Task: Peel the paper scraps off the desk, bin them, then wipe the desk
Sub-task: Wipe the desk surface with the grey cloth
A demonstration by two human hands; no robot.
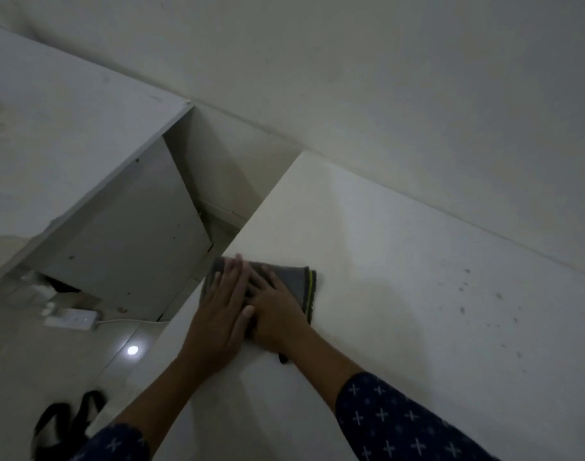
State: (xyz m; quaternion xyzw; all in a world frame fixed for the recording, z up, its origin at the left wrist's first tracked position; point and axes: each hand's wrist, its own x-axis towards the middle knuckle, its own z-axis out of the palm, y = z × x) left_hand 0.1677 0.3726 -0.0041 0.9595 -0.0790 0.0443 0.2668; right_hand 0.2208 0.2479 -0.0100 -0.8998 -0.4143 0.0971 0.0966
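Both hands pressing flat on grey cloth [294, 281] at desk's [401, 294] left edge, wipe step seemingly underway. Left hand [219, 314] lying palm-down, fingers together and extended toward wall; right hand [274, 314] beside it, fingers slightly spread, touching left. Cloth folded, yellow-trimmed edge pointing right, long axis running away from body. Unwiped desk stretching right: dark specks [464, 289] lying well apart from cloth, nearer right hand. No paper scraps showing. Nothing standing in sweep's path. Power strip [72, 318] and sandals [65, 424] sitting on floor, left.

Cloth [294, 281] on desk [401, 294], under hands [248, 311]
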